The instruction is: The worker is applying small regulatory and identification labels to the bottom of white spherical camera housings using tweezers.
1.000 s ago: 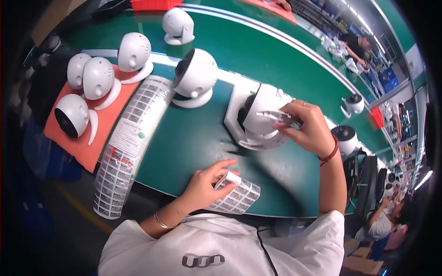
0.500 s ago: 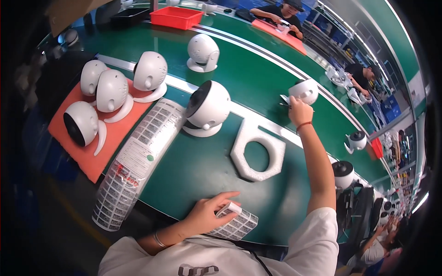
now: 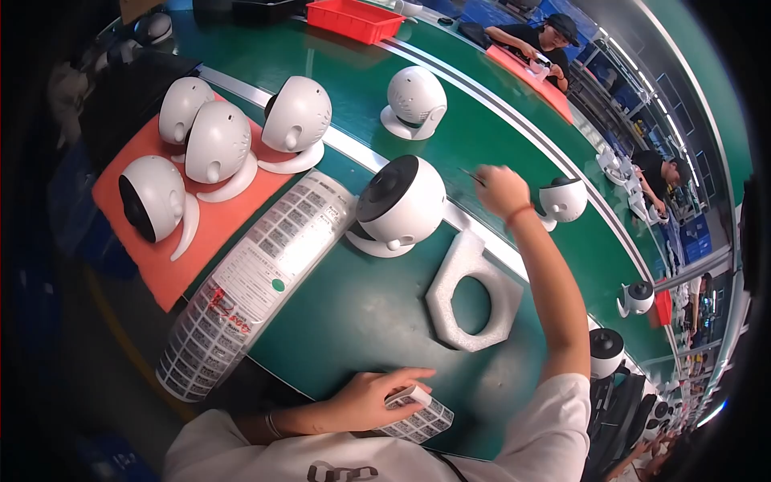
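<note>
My left hand (image 3: 363, 402) is closed round a sheet of printed labels (image 3: 418, 422), its top end curled over, close to my body. Above the green table's far edge, my right hand (image 3: 502, 191) is in a closed grip, with a thin dark pointed tool (image 3: 474, 177) sticking out to the left; it looks like tweezers, but blur hides its exact kind. A white ball-shaped camera (image 3: 562, 199) stands on the belt just right of that hand. Another, larger in view, a white camera with a black face (image 3: 400, 201), sits on the table beside a white foam ring (image 3: 440, 309).
A long plastic-wrapped roll of labels (image 3: 257, 281) lies left of centre. Several white cameras stand on an orange mat (image 3: 148, 269) at the left. One camera (image 3: 416, 103) and a red bin (image 3: 353, 20) are farther back. Co-workers sit across the belt.
My right hand has drawn back leftward from the camera on the belt, which now stands free of it. The left hand still holds the label sheet. The whole view has shifted slightly.
</note>
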Demonstrator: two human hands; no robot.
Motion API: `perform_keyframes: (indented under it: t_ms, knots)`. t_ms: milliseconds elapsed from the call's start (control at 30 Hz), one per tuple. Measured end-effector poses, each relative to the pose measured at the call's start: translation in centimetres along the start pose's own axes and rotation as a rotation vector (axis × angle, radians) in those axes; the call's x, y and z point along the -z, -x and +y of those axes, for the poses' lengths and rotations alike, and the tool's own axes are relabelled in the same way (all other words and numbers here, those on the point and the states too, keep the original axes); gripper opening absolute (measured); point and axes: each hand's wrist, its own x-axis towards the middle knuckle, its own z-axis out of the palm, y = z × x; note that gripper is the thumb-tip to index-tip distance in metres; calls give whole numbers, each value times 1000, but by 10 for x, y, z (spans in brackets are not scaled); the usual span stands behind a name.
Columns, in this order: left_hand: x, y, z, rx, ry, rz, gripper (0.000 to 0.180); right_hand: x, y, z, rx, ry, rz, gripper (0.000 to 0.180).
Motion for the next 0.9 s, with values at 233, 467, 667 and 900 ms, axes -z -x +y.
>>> perform_keyframes:
  t_ms: [233, 467, 667, 900]
  knots:
    - [1, -1, 0, -25, -9, 45, 53, 6, -77, -93, 144, -135, -120, 43]
    - [1, -1, 2, -18, 18, 42, 53, -7, -60, -33, 71, 122, -18, 49]
    - [2, -2, -1, -58, 7, 39, 51, -27, -42, 33, 71, 164, 208, 26]
    - [1, -1, -1, -86, -27, 40, 51, -37, -26, 20, 415, -11, 368, 33]
